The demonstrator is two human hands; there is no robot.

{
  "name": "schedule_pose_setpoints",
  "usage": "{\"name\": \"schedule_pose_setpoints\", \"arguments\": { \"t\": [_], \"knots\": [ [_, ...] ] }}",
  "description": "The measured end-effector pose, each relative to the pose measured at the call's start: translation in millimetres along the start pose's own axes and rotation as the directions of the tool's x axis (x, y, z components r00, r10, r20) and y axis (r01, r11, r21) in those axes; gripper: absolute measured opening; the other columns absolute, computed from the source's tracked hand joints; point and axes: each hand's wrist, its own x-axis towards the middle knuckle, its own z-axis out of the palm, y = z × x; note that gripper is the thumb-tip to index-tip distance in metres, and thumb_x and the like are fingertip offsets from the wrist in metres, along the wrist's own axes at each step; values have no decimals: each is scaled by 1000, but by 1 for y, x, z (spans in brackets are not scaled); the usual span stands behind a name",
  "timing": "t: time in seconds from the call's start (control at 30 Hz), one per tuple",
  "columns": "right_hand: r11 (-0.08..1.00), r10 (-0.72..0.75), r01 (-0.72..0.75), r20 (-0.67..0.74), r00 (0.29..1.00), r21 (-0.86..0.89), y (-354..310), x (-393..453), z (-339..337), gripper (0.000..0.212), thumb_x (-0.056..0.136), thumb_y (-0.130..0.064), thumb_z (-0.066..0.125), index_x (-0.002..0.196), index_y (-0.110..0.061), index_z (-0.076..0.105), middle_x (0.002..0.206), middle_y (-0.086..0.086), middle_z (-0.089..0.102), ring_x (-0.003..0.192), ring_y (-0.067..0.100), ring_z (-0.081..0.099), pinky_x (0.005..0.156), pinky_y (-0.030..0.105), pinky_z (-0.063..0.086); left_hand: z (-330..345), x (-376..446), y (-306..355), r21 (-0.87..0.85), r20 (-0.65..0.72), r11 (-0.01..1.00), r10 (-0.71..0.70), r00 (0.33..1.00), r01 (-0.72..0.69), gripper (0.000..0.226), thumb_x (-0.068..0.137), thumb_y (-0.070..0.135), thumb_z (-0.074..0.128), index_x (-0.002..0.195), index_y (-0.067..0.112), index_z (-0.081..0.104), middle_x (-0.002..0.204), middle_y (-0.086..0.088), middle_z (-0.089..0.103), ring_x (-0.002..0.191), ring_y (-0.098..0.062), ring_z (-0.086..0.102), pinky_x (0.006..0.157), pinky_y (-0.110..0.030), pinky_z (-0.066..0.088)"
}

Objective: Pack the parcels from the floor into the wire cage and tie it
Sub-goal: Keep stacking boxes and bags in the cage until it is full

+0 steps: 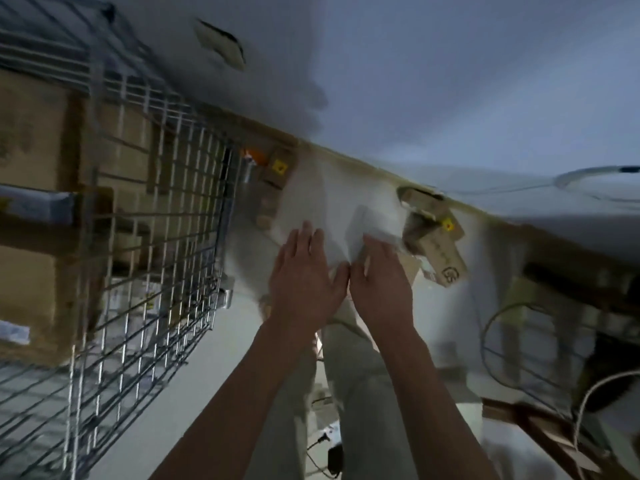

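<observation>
The view is blurred and tilted. A white, soft-looking parcel (339,216) lies in front of me near the floor's edge. My left hand (304,275) lies flat on its near side with straight fingers. My right hand (379,275) sits beside it, fingers bent over the parcel's right corner. The wire cage (152,216) stands at the left, with brown cardboard boxes (38,140) stacked inside it.
A small brown carton (436,244) with a yellow sticker lies just right of the white parcel. Another brown box (273,181) sits by the cage's corner. Cables (498,327) and wooden pieces (540,434) lie at the lower right. My legs show below my arms.
</observation>
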Motion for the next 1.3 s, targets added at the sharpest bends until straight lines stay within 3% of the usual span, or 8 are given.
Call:
{"name": "schedule_pose_setpoints", "arguments": {
  "t": [0.27,0.43,0.6,0.83,1.0,1.1,1.2,1.3],
  "knots": [
    [998,59,-49,221,974,-47,93,91,44,53,94,-32,59,143,-15,46,138,15,58,127,34,56,103,46,49,105,100,-45,53,324,939,-337,884,339,79,94,50,60,154,7,31,154,-15,40,138,-36,44,107,-46,43],
    [968,-79,147,310,948,-203,111,131,84,55,96,-29,57,148,-19,40,135,13,55,126,34,52,94,49,53,134,150,-119,404,281,889,-347,895,217,76,91,51,63,145,4,36,144,-16,46,128,-34,49,95,-45,47],
    [898,-293,364,280,914,-246,80,226,154,36,98,-31,50,133,-23,56,121,5,64,113,25,59,87,41,54,182,215,-185,258,221,890,-432,874,375,90,90,54,64,153,3,27,148,-15,41,133,-34,44,96,-45,46],
    [469,-765,788,263,588,-399,-6,425,333,36,97,-24,49,124,-5,63,99,24,66,84,42,65,68,49,56,272,300,-286,223,89,929,-322,943,296,113,83,54,70,163,10,4,162,-15,30,137,-37,43,97,-46,46],
    [441,-456,672,496,739,-595,12,492,397,59,91,-51,29,128,-19,62,136,15,57,129,38,52,107,58,41,294,328,-326,-95,46,919,-381,924,383,100,88,37,71,163,9,9,138,-13,56,117,-33,59,79,-33,47],
    [403,-412,626,478,775,-668,55,457,367,47,90,-47,48,122,-17,64,135,15,56,129,36,48,108,53,40,286,312,-326,-502,213,667,-522,826,551,95,72,37,82,152,14,37,120,-1,66,108,-24,66,83,-28,53],
    [564,-235,451,389,891,-692,116,394,311,49,92,-45,46,122,-9,61,124,22,55,118,41,53,100,51,43,282,270,-310,-725,322,341,-600,732,599,96,41,50,83,127,18,54,117,-6,70,105,-26,71,83,-47,64],
    [814,60,102,256,965,-571,178,342,269,62,90,-43,65,135,-7,43,127,25,49,118,46,53,93,56,50,272,225,-275,-715,375,325,-569,732,619,78,42,51,84,109,23,53,108,-4,71,100,-28,72,83,-54,62]
  ]
}}
